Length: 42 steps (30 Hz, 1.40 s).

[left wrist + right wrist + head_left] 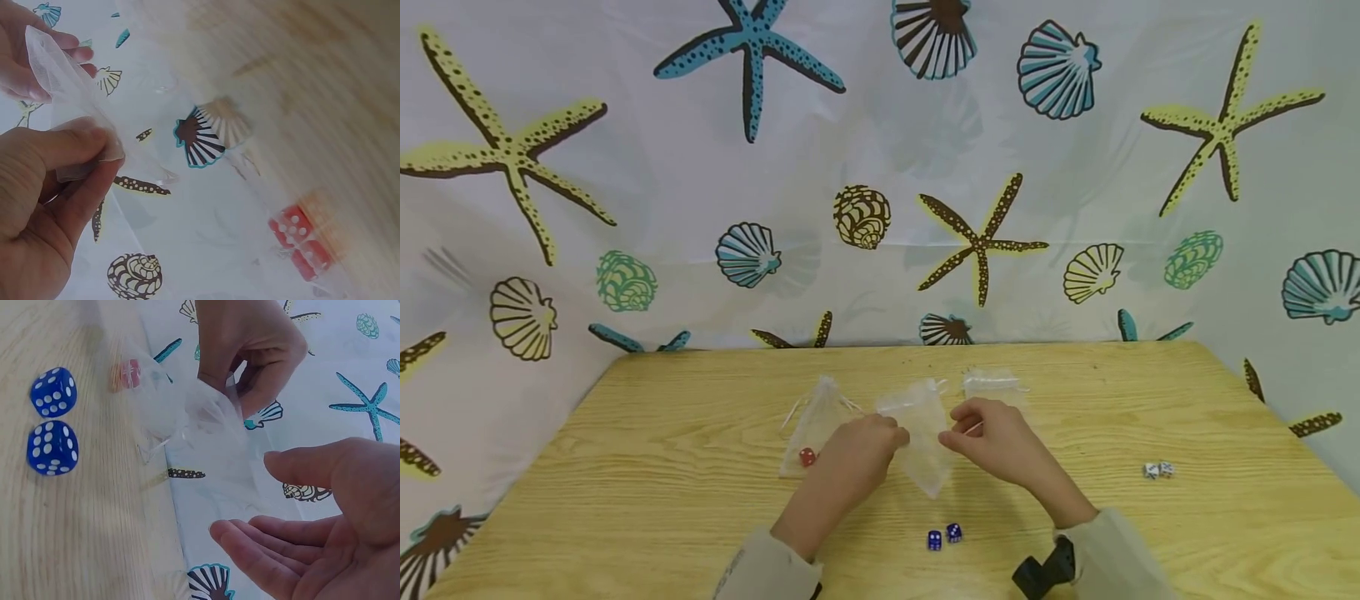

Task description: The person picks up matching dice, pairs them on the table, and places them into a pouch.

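Observation:
My left hand (857, 450) pinches a sheer white organza drawstring bag (921, 442) between thumb and forefinger, holding it above the table. Beside the bag's right edge is my right hand (996, 437), its fingers loosely bent and apart, holding nothing; the right wrist view shows a gap between its thumb and fingertips. Two blue dice (53, 422) with white pips lie on the table below the bag. A second organza bag (820, 417) lies left of my left hand, with red dice (299, 240) in it.
Another organza bag (992, 383) lies behind my right hand. Two white dice (1159, 471) sit farther right on the wooden table (662, 442). A white cloth (850, 125) printed with shells and starfish hangs behind and along the sides.

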Tool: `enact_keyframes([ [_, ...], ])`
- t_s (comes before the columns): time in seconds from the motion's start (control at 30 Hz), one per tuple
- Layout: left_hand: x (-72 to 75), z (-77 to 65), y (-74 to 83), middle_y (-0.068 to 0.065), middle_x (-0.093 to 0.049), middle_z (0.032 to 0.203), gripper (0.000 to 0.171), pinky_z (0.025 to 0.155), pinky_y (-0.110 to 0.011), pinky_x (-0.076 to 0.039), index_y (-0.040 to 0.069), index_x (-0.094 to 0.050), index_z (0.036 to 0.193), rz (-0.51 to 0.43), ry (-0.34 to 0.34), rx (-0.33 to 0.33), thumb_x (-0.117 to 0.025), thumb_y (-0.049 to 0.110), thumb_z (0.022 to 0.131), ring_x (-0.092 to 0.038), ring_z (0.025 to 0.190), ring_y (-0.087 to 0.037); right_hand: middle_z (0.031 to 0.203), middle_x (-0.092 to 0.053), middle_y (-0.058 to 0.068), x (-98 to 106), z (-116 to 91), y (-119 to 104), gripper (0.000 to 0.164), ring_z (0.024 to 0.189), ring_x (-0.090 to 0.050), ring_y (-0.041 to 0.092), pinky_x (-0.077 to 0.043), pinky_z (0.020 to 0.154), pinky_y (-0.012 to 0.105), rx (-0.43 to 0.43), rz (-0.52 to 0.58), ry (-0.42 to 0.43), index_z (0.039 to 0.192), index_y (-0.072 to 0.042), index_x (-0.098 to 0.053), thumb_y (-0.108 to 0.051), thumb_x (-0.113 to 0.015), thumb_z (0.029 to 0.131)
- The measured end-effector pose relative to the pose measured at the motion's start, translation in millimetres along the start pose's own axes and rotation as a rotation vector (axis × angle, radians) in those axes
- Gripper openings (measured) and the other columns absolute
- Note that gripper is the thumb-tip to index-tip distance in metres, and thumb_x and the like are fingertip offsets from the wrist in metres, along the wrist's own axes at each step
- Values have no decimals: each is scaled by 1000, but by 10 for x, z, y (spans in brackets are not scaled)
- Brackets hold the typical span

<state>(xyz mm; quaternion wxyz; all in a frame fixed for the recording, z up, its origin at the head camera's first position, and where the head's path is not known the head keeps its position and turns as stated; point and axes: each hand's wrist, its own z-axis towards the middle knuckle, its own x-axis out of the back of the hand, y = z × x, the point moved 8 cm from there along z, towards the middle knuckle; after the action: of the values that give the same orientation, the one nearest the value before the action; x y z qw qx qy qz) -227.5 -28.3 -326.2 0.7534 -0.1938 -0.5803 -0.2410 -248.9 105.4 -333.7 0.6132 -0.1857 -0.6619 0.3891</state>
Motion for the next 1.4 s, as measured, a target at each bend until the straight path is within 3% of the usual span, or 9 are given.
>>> enact_keyframes([
  [0.43,91,-78,147,-3,-68,82,18,60,-24,-52,11,-73,92,-9,36,-9,-68,-2,81,-63,73,-15,86,-69,14,-9,52,-23,23,72,-69,18,-58,66,38,35,188,11,106,8,-64,-6,-63,88],
  [0.53,119,-111,155,-2,-68,86,15,62,-23,-52,11,-72,96,-63,43,-22,-70,4,83,-63,78,-15,86,-69,14,24,48,-21,22,72,-70,18,-58,65,34,34,207,32,104,8,-65,-6,-64,88],
  [0.63,178,-146,114,-2,-67,98,26,70,-27,-54,10,-69,106,-162,52,-28,-75,16,82,-64,89,-17,87,-69,15,71,36,-21,23,73,-70,20,-58,64,30,35,232,47,105,8,-65,-6,-65,87],
  [0.8,320,-182,-108,-4,-66,109,40,79,-34,-54,8,-64,116,-433,172,54,-76,23,81,-64,97,-21,92,-69,18,161,4,-43,25,75,-71,21,-58,66,29,47,261,58,108,9,-64,-7,-65,88],
  [0.97,215,-206,-473,-9,-64,105,34,82,-34,-55,5,-62,116,-779,302,276,-72,13,84,-62,95,-23,93,-69,18,208,-34,-74,24,77,-71,19,-58,68,27,36,283,53,107,9,-64,-6,-65,88],
  [1.1,-30,-221,-665,-16,-57,121,44,90,-33,-53,3,-50,130,-1225,257,413,-65,15,90,-58,110,-27,92,-70,18,203,-81,-142,24,77,-71,20,-58,68,27,59,288,40,107,10,-63,-6,-65,88],
  [1.23,-186,-191,-625,-20,-47,130,53,92,-27,-51,-4,-32,141,-1652,128,392,-54,11,96,-60,112,-21,92,-69,22,173,-122,-235,22,77,-71,22,-58,67,28,114,288,23,105,9,-64,-5,-66,88],
  [1.33,-233,-166,-577,-12,-58,120,51,88,-24,-53,-11,-29,139,-1812,91,390,-51,5,96,-66,99,-12,92,-68,24,145,-130,-279,20,77,-71,21,-58,67,27,140,300,12,103,9,-64,-3,-66,87],
  [1.4,-252,-161,-568,-5,-66,105,45,84,-23,-54,-15,-33,133,-1831,109,413,-52,0,95,-69,89,-9,91,-69,23,129,-132,-279,20,76,-71,20,-58,67,26,144,303,9,103,9,-64,-3,-66,87],
])
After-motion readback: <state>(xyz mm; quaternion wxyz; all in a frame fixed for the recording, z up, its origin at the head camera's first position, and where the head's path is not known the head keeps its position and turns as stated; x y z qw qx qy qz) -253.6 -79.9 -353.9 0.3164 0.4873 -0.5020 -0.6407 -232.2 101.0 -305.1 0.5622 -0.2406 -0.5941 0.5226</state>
